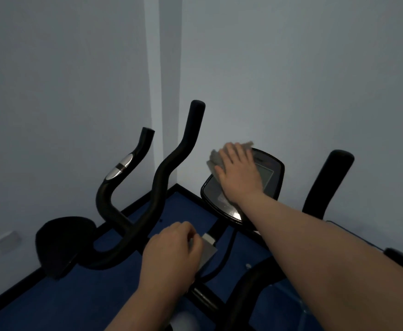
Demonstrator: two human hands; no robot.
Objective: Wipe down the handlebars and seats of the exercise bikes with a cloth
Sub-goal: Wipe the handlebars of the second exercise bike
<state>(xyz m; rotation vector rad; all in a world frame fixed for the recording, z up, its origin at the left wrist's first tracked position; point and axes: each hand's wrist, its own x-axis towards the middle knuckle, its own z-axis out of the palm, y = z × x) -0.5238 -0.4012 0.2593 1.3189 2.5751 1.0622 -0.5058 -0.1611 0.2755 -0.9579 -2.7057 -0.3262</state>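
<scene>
A grey cloth point(216, 158) lies on the black console point(273, 172) of the exercise bike in front of me. My right hand point(240, 174) presses flat on the cloth with straight fingers, covering most of the screen. Lower down, my left hand point(171, 256) has its fingers curled round the grey part of the bike's stem point(209, 250) below the console. Black handlebars rise on either side, the left bar point(174, 163) and the right bar point(327, 182). Neither hand touches them.
A second black handlebar with a silver sensor point(121, 167) stands further left, beside a dark rounded seat-like shape point(64, 242). White walls meet in a corner close behind the bikes. The floor point(76, 302) is blue with a black skirting edge.
</scene>
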